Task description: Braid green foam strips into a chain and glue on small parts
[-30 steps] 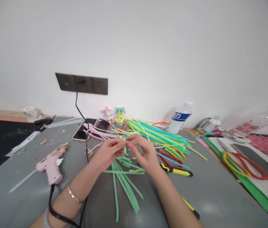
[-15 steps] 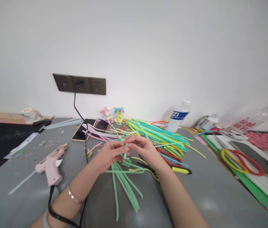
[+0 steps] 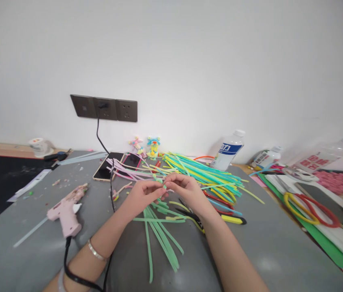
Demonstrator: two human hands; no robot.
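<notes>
My left hand (image 3: 143, 196) and my right hand (image 3: 185, 190) meet over the middle of the table, each pinching the same light green pipe cleaner (image 3: 157, 178). A short end of it sticks up past the fingertips; the rest is mostly hidden by the fingers. Under and in front of my hands lie loose green pipe cleaners (image 3: 163, 239), fanned toward me. Behind my right hand spreads a pile of yellow and turquoise pipe cleaners (image 3: 204, 172). Purple ones (image 3: 125, 171) lie beyond my left hand. Pliers with yellow-and-black handles (image 3: 232, 219) lie partly under my right wrist.
A pink glue gun (image 3: 68, 215) lies at left, its black cord crossing my left forearm. Two phones (image 3: 106, 167) and two small pipe-cleaner figures (image 3: 153, 147) are at the back. A bottle (image 3: 228, 150) stands at back right. Scissors (image 3: 311, 209) lie on papers at right.
My fingertips have drawn closer together on the green pipe cleaner, and the piece hanging below them no longer shows. The view has shifted slightly.
</notes>
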